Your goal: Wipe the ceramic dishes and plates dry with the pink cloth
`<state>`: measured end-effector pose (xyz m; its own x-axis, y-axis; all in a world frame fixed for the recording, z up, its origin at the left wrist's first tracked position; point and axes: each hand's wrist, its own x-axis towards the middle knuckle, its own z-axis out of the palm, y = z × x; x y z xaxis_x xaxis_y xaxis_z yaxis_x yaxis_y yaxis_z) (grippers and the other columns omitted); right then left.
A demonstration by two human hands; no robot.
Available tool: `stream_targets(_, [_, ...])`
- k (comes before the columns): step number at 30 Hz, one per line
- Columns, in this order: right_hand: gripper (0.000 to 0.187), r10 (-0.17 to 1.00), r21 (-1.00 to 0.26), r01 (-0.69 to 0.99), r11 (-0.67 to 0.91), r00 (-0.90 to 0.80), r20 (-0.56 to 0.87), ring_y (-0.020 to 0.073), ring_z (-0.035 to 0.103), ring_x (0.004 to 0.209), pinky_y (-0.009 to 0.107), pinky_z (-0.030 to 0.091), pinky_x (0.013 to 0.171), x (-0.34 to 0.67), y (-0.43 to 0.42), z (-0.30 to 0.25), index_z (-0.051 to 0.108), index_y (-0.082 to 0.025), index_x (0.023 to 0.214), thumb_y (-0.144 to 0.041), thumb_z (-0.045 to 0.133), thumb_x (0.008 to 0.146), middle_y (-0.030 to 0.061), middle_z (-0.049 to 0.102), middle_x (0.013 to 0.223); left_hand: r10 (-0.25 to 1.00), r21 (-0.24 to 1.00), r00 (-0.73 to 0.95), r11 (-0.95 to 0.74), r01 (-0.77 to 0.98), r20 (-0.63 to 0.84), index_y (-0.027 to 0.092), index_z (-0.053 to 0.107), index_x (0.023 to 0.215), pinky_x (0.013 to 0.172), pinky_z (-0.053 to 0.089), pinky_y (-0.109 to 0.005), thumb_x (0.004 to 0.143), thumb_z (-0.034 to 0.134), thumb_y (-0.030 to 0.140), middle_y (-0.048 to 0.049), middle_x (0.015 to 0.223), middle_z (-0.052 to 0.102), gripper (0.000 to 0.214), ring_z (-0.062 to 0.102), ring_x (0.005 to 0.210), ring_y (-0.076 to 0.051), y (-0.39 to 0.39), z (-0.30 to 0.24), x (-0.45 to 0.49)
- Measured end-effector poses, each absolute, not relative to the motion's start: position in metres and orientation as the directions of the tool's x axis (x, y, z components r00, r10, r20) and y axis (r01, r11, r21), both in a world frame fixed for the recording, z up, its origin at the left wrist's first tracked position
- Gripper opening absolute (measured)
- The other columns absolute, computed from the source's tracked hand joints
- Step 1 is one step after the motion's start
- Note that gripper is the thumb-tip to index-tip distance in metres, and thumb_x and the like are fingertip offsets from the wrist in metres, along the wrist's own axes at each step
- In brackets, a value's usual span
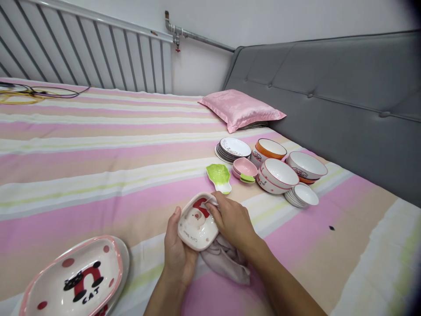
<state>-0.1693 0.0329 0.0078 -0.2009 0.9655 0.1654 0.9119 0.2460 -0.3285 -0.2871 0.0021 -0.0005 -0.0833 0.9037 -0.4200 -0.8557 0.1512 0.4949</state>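
A left hand (pixel 179 252) grips a bear-printed dish (pixel 194 230) by its near-left side, thumb along the rim, while the right hand (pixel 235 219) pinches a grey cloth (pixel 226 263) against the far-right edge; the hold appears to steady the dish, its tilt leaving the inner face within the cloth's reach. The dish is held above a striped bedsheet (pixel 125 184). Just beyond lies a leaf-green dish (pixel 218 174), near pink dishes (pixel 245 166), bowls (pixel 281 172), plates (pixel 234 147) and small white dishes (pixel 306 194), nested or stacked by kind, probably to save room. A cat-printed dish (pixel 55 287) rests at lower left, atop other ware. Behind are a pink pillow (pixel 243 107), a padded grey headboard (pixel 345 79), a white radiator (pixel 101 57) and loose cables (pixel 31 93).
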Motion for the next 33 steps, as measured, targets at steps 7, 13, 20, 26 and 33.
stream_targets(7, [0.024,0.987,-0.353,0.923,0.154,-0.158,0.02,0.0226,0.06,0.074,0.024,0.022,0.053,-0.169,0.032,0.011,0.047,-0.024,0.1,-0.04,0.032,0.091,0.0052,0.066,0.083,0.898,0.465,-0.164,0.05,-0.884,-0.409,0.013,0.065,0.101,0.081,0.05,-0.034,0.077,0.056,0.036,-0.0104,0.092,0.07,0.035,0.063,0.094,-0.024,0.002,0.002,-0.286])
stream_targets(13, [0.028,0.983,-0.47,0.875,0.12,-0.172,-0.068,0.0216,0.057,0.073,0.024,0.027,0.054,-0.167,0.03,0.012,0.046,-0.022,0.09,-0.045,0.031,0.089,0.0052,0.062,0.079,0.883,0.454,-0.206,0.009,-0.891,-0.423,0.014,0.066,0.101,0.081,0.05,-0.035,0.075,0.057,0.039,-0.01,0.092,0.07,0.037,0.063,0.092,-0.024,0.003,0.004,-0.285])
stream_targets(20, [0.024,0.954,-0.691,0.712,0.128,-0.279,-0.111,0.0167,0.056,0.069,0.023,0.035,0.056,-0.147,0.029,0.018,0.047,-0.021,0.093,-0.037,0.054,0.076,0.0019,0.061,0.082,0.879,0.45,-0.255,-0.053,-0.891,-0.402,0.019,0.064,0.104,0.079,0.051,-0.037,0.077,0.054,0.04,-0.0076,0.098,0.068,0.036,0.061,0.096,-0.025,0.004,0.004,-0.292])
stream_targets(26, [0.01,0.968,-0.686,0.718,0.122,0.068,0.243,0.0132,0.049,0.057,0.023,0.035,0.053,-0.142,0.037,0.023,0.043,-0.022,0.082,-0.026,0.05,0.077,-0.003,0.053,0.07,0.889,0.429,-0.206,-0.012,-0.903,-0.409,0.02,0.062,0.108,0.081,0.051,-0.039,0.082,0.05,0.039,-0.0078,0.105,0.067,0.034,0.059,0.101,-0.025,0.003,0.002,-0.295])
stream_targets(33, [0.012,0.756,-0.461,0.804,0.375,0.022,0.654,0.015,0.049,0.067,0.024,0.038,0.06,-0.17,0.028,0.009,0.045,-0.021,0.075,-0.01,0.045,0.075,0.0004,0.049,0.071,0.937,0.31,0.084,0.195,-0.931,-0.338,0.015,0.059,0.114,0.083,0.051,-0.039,0.084,0.047,0.042,-0.0125,0.11,0.065,0.042,0.061,0.099,-0.026,-0.003,-0.001,-0.283])
